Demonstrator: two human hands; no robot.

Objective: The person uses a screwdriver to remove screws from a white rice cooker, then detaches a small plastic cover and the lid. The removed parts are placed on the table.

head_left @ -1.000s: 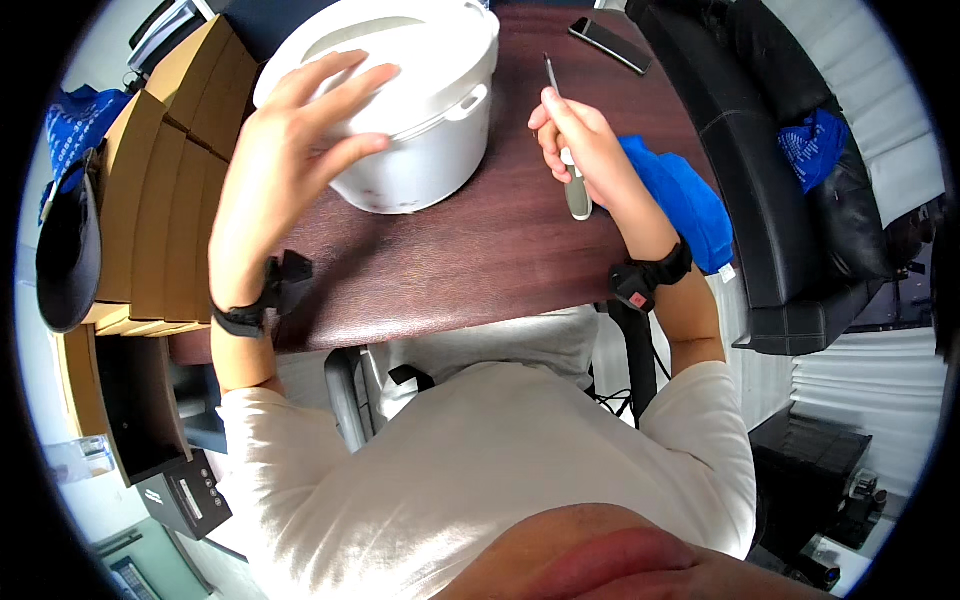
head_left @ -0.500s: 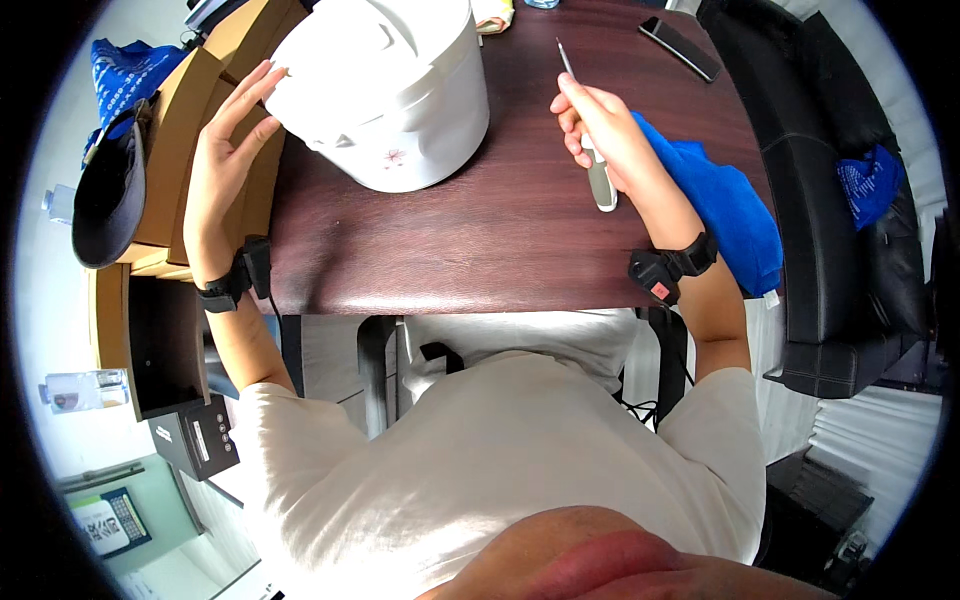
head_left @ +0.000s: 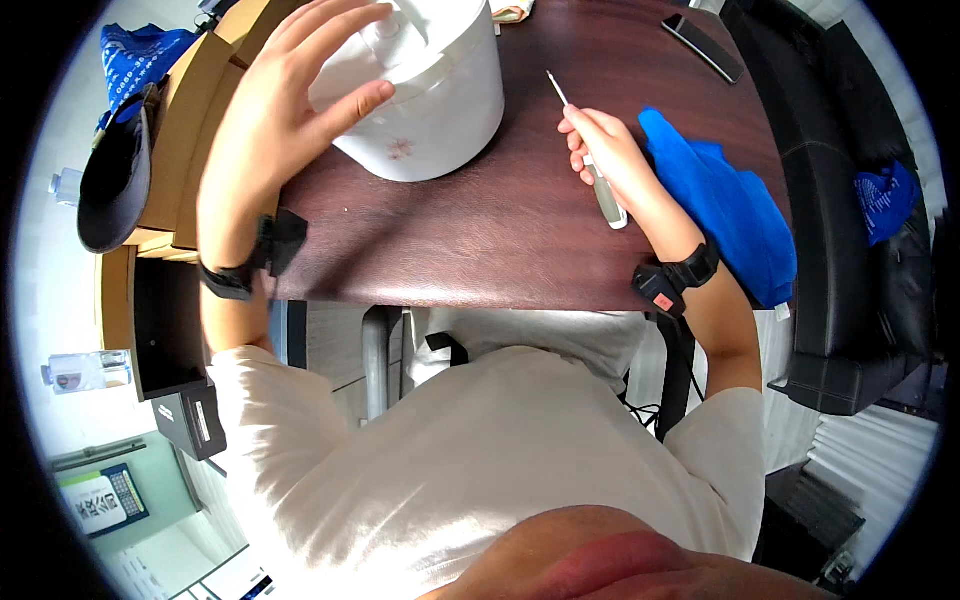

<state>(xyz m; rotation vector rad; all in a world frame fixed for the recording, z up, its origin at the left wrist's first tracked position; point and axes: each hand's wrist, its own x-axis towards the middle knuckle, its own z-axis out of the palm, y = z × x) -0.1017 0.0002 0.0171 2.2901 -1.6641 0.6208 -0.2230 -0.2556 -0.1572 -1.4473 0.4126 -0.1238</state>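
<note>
My right hand (head_left: 607,155) grips a screwdriver (head_left: 606,200) with a green-grey and white handle. Its thin metal shaft points up and away, clear of everything else. At the far left of the table stands a white rounded appliance (head_left: 440,120), tub-shaped, with a small flower print on its side. My left hand (head_left: 295,105) is raised over its near left part, fingers and thumb spread, holding nothing. Whether the fingertips touch the appliance cannot be made out. That hand hides part of its top and left side.
A blue cloth (head_left: 725,210) lies at the table's right edge, by my right forearm. Beyond it is a black sofa (head_left: 835,200). A black phone (head_left: 702,47) rests at the far right of the dark wooden table (head_left: 470,250). Cardboard boxes (head_left: 185,150) and a dark cap (head_left: 115,185) line the left.
My left hand has come off the appliance's left side and moved right, over its near part, fingers spread. My right hand still holds the screwdriver, nearly in place. The view has shifted slightly.
</note>
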